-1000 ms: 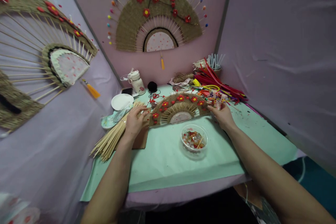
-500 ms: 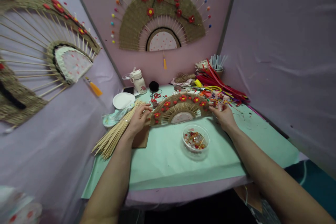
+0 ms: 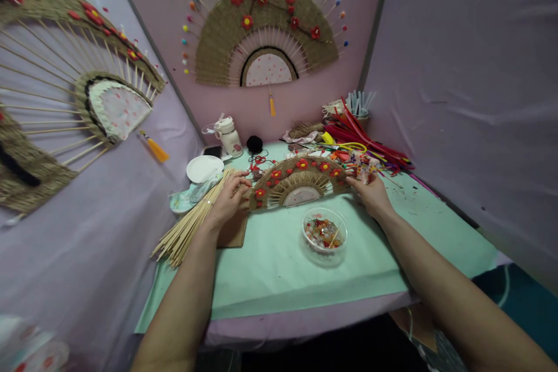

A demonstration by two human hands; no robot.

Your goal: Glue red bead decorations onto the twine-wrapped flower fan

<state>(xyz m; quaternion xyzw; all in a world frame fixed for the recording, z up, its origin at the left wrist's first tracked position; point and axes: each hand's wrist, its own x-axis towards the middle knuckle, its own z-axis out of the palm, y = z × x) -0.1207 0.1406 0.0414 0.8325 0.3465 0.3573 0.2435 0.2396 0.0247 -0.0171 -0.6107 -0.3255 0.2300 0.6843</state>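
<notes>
A woven fan (image 3: 288, 179) with red flowers along its arc stands tilted on the green-covered table, its curved edge up. My left hand (image 3: 234, 193) is at its left end, fingers bent against the edge. At the opposite end my right hand (image 3: 370, 193) pinches the fan's right corner between thumb and fingers. In front of the fan sits a clear round plastic tub (image 3: 325, 232) of red, orange and clear beads. Under my left forearm and wrist lie a bundle of thin bamboo sticks (image 3: 185, 232) and a brown board (image 3: 234, 232).
Behind the left hand are a white plate (image 3: 204, 169), a white bottle (image 3: 229, 136) and a black yarn ball (image 3: 254, 143). Red pipe cleaners (image 3: 370, 139) and a cup of pale sticks (image 3: 360, 106) fill the back right. Large fans hang on the back wall (image 3: 270, 29) and left wall.
The view has shifted very slightly. Both hands stay at the fan's two ends, and the fan keeps its place on the table.
</notes>
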